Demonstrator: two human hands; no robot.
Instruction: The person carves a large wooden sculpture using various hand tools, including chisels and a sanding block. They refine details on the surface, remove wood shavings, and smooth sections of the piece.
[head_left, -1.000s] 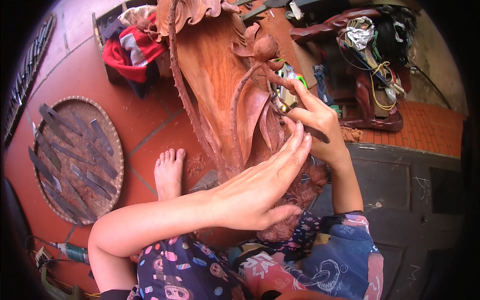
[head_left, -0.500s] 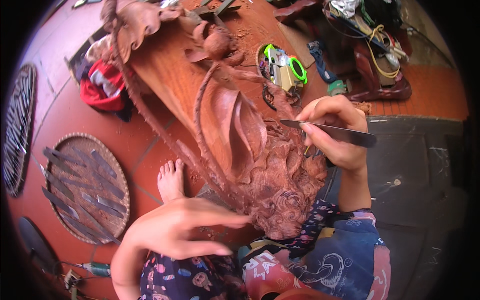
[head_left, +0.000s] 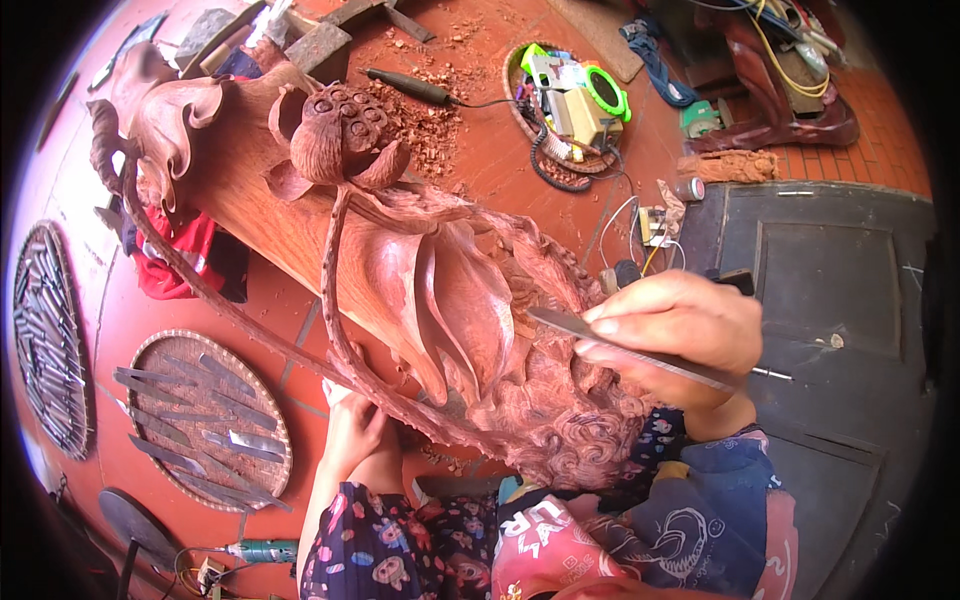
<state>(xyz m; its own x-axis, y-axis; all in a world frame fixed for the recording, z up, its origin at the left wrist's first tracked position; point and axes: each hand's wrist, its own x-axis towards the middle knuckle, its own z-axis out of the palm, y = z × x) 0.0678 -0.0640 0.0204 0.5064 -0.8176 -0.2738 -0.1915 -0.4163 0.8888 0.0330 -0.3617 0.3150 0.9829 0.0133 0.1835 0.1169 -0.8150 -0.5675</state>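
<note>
A large reddish-brown wood carving lies diagonally before me, with a lotus seed pod, thorny stems, curling petals and swirling relief at its near end. My right hand pinches a thin, flat, dark steel scraper blade, held over the carved relief beside the petals. Whether its tip touches the wood I cannot tell. At the carving's lower left side, my left hand curls in against the long thorny stem. Its fingertips are partly hidden there, and my bare lower leg shows beside it.
A round basket of flat blades and another of slim tools sit at the left. Beyond the carving lie wood chips, a corded handpiece and a basket with a green-trimmed device. At right is a dark panel; a green power tool lies lower left.
My left hand has moved up and forward from above my lap to the carving's stem. The right hand has lowered slightly with the scraper. The view has shifted, showing more of the carving's far end.
</note>
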